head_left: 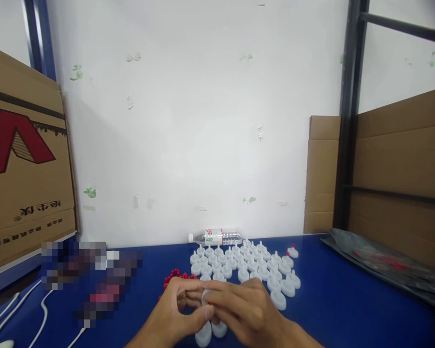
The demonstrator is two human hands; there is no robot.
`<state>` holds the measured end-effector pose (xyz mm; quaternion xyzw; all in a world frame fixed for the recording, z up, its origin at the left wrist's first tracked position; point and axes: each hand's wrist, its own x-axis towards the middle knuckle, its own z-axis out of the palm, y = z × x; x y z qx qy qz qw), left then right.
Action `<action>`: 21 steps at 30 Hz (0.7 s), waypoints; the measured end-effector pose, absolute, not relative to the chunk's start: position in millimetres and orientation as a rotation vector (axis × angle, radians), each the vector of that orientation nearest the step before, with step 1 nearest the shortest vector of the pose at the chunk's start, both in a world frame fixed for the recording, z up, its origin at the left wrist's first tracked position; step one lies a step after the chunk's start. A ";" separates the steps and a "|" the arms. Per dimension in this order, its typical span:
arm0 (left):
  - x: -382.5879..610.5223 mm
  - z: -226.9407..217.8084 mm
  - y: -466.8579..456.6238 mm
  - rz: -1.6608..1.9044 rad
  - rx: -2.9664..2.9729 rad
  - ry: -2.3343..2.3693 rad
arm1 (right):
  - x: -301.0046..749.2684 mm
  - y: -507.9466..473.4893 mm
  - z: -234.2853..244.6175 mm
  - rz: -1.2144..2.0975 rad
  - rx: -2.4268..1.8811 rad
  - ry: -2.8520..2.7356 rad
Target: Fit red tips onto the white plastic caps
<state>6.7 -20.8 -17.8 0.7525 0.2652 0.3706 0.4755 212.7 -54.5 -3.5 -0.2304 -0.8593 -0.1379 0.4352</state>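
My left hand (pixel 179 309) is closed around a white plastic nozzle cap (pixel 204 297), its thumb and fingers at the rim. My right hand (pixel 244 304) meets it from the other side, fingers bent over the same cap. A speck of red, a small red tip cap (pixel 209 303), shows between the fingertips; most of it is hidden. Close below the hands lie two more white caps (pixel 203 334). Behind them spread many white nozzle caps (pixel 252 265), standing nozzle up. Left of these, partly behind my left hand, is a heap of small red tip caps (pixel 174 274).
A clear plastic bottle (pixel 213 237) lies against the wall. One white cap with a red tip (pixel 293 251) stands at the far right of the group. A grey plastic bag (pixel 380 263) lies right; blurred items with white cables (pixel 45 307) lie left. Cardboard boxes (pixel 29 159) flank the blue table (pixel 333 309).
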 end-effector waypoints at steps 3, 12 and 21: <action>-1.2 -27.1 -19.9 1.081 2.189 0.891 | 224.3 -44.7 -0.6 -0.495 -0.583 -2.164; -31.1 -5.4 18.3 1.069 2.690 1.351 | 334.6 3.2 31.6 -0.629 -1.688 -1.535; -67.0 -23.5 62.3 0.819 2.571 1.688 | 406.3 17.8 12.3 -0.222 -2.382 -1.407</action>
